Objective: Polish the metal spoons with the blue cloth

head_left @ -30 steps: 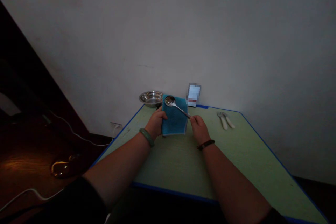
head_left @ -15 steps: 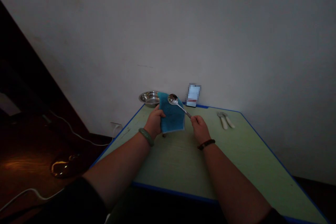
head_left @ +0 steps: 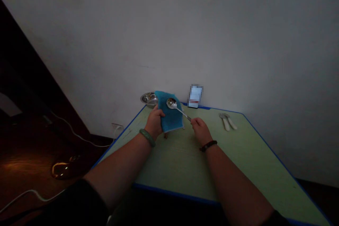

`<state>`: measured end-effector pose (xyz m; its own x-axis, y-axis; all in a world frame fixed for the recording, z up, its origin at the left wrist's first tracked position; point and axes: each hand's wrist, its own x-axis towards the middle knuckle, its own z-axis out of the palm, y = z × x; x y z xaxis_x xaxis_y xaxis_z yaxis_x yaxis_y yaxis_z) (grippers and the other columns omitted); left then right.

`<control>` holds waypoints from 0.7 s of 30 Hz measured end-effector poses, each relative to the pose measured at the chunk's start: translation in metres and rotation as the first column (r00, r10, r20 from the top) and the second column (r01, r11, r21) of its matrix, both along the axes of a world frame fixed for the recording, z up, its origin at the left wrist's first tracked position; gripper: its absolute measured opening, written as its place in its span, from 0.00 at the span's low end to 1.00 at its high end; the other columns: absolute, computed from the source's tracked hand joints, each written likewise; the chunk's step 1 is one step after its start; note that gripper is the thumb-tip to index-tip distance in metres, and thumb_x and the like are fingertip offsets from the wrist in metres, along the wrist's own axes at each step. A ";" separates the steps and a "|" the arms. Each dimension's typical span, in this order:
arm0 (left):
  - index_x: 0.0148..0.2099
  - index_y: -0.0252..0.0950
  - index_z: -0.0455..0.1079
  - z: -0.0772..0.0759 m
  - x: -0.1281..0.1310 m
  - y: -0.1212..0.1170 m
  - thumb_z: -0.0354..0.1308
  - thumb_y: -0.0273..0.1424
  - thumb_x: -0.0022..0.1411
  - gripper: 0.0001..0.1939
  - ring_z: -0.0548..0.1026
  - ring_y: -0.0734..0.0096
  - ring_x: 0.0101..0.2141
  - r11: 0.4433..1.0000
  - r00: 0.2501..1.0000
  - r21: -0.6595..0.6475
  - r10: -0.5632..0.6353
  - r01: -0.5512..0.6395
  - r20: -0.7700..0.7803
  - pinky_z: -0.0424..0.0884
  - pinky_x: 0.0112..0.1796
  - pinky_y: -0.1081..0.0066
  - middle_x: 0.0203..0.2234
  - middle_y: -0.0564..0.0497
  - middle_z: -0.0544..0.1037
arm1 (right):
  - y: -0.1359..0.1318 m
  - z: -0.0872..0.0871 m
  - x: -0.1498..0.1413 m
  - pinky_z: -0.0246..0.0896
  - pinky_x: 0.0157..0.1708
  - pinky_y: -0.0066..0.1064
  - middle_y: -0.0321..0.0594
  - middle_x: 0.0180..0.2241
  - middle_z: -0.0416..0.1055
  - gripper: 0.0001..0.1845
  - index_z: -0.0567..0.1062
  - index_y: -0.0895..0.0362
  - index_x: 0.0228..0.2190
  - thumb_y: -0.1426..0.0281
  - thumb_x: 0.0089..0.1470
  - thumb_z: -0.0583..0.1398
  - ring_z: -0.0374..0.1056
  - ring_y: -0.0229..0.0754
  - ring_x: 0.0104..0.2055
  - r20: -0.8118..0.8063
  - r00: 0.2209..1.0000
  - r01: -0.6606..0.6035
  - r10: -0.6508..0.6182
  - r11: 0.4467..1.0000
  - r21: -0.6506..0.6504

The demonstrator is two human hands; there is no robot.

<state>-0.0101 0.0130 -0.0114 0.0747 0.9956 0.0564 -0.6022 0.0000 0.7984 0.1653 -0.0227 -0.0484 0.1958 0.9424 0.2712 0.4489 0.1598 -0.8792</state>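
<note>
My left hand [head_left: 154, 123] is closed on the left edge of a blue cloth [head_left: 172, 119], held up above the table with the thumb on its near face. In my right hand [head_left: 201, 129] is the handle of a metal spoon [head_left: 172, 103]. The spoon's bowl lies in front of the cloth's upper part; whether they touch I cannot tell. Behind the cloth, a steel bowl [head_left: 148, 99] is partly hidden. A small brown thing [head_left: 165, 135] shows below the cloth, its kind unclear.
The light green table [head_left: 180, 169] has a blue edge and stands against a grey wall. A phone with a blurred screen [head_left: 195, 96] leans at the back. Pale-handled utensils, one like a fork [head_left: 224, 122], lie at the right. A white cable [head_left: 87, 142] runs on the left.
The cloth and the spoon's bowl have shifted slightly left, and the cloth is tilted a little more. My right hand has moved slightly left. Both hands keep their hold.
</note>
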 end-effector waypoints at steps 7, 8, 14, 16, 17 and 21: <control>0.41 0.37 0.66 0.001 0.001 -0.001 0.48 0.21 0.32 0.27 0.70 0.67 0.25 1.000 1.000 -0.013 0.018 -0.018 -0.006 0.70 0.31 0.62 0.25 0.54 0.73 | -0.002 0.000 -0.002 0.46 0.24 0.28 0.30 0.18 0.55 0.15 0.63 0.55 0.22 0.57 0.49 0.50 0.52 0.35 0.22 -0.023 0.999 -0.050 0.049 0.998 -0.036; 0.40 0.37 0.66 0.000 0.001 -0.001 0.48 0.21 0.32 0.27 0.70 0.67 0.25 1.000 1.000 -0.020 0.017 -0.017 -0.013 0.70 0.31 0.62 0.25 0.54 0.73 | -0.002 0.000 -0.002 0.46 0.24 0.28 0.30 0.18 0.55 0.15 0.63 0.55 0.22 0.57 0.49 0.50 0.52 0.35 0.22 -0.026 0.998 -0.055 0.054 0.998 -0.036; 0.38 0.37 0.67 0.000 0.002 -0.002 0.48 0.21 0.32 0.25 0.70 0.65 0.25 0.999 0.997 -0.052 -0.018 0.014 -0.079 0.70 0.29 0.63 0.23 0.53 0.72 | 0.000 -0.004 -0.002 0.45 0.22 0.27 0.29 0.16 0.53 0.16 0.63 0.55 0.22 0.56 0.50 0.50 0.50 0.35 0.21 -0.061 0.995 -0.075 0.072 0.997 -0.033; 0.38 0.37 0.66 0.001 0.002 -0.004 0.47 0.21 0.32 0.25 0.71 0.64 0.25 0.998 0.996 -0.048 -0.048 0.044 -0.080 0.69 0.28 0.63 0.23 0.54 0.73 | 0.000 -0.005 -0.002 0.46 0.22 0.27 0.29 0.16 0.53 0.16 0.62 0.55 0.22 0.56 0.50 0.50 0.50 0.35 0.20 -0.070 0.995 -0.071 0.070 0.997 -0.024; 0.38 0.37 0.66 0.002 0.003 -0.005 0.47 0.21 0.32 0.25 0.71 0.65 0.25 0.997 0.995 -0.043 -0.061 0.058 -0.080 0.69 0.28 0.63 0.23 0.54 0.73 | 0.000 -0.006 -0.003 0.46 0.22 0.28 0.29 0.16 0.53 0.16 0.62 0.55 0.22 0.56 0.50 0.50 0.51 0.35 0.21 -0.068 0.996 -0.067 0.065 0.998 -0.023; 0.38 0.37 0.66 0.003 0.004 -0.008 0.47 0.21 0.32 0.25 0.70 0.66 0.24 0.996 0.991 -0.027 -0.088 0.085 -0.105 0.69 0.26 0.65 0.23 0.53 0.73 | -0.001 -0.003 -0.003 0.48 0.25 0.28 0.31 0.19 0.57 0.16 0.62 0.55 0.22 0.56 0.51 0.49 0.54 0.36 0.23 -0.002 0.999 -0.037 0.037 0.999 -0.010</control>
